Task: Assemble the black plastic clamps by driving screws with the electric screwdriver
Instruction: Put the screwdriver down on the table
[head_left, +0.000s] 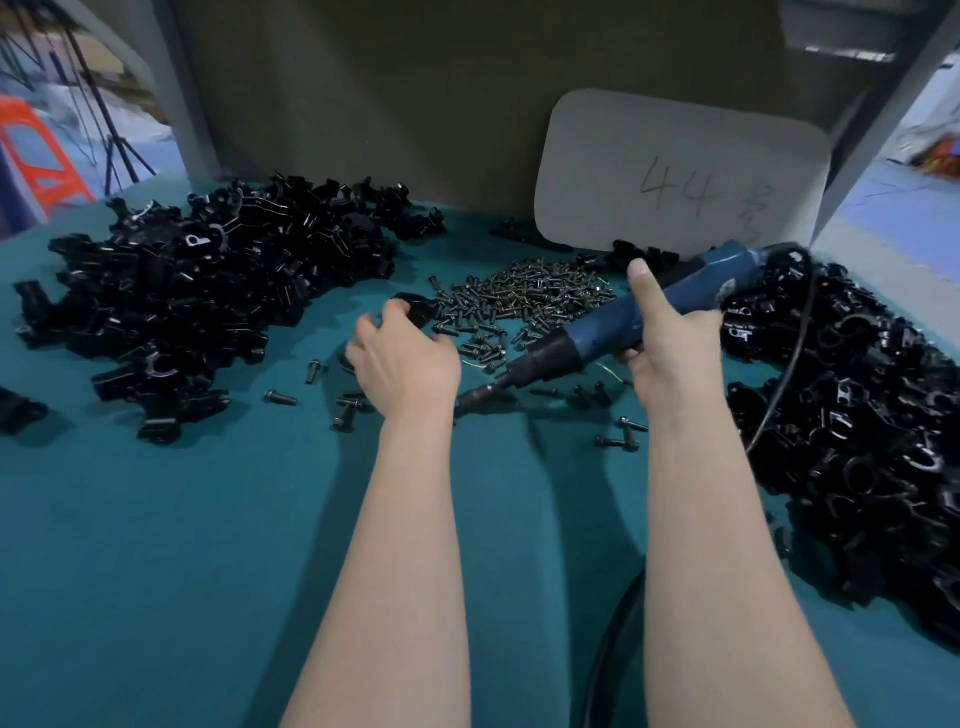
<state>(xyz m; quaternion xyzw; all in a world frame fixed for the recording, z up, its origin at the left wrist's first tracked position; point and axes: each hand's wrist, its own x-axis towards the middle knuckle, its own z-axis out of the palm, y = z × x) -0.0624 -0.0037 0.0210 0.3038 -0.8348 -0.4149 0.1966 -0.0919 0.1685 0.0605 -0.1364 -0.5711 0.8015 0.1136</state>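
My right hand (670, 332) grips the blue electric screwdriver (649, 312), whose dark tip (475, 401) points down-left and touches the green table near my left wrist. My left hand (402, 356) has its fingers curled round a black plastic clamp (415, 306) at the left edge of the screw pile (519, 306). A large heap of black clamps (208, 291) lies to the left. Another heap of black clamps (857, 426) fills the right side.
Loose screws (621, 435) lie scattered on the green table cover (182, 545) around both hands. A white card marked 44 (675, 176) leans against the back wall. The screwdriver's black cable (779, 395) runs over the right heap.
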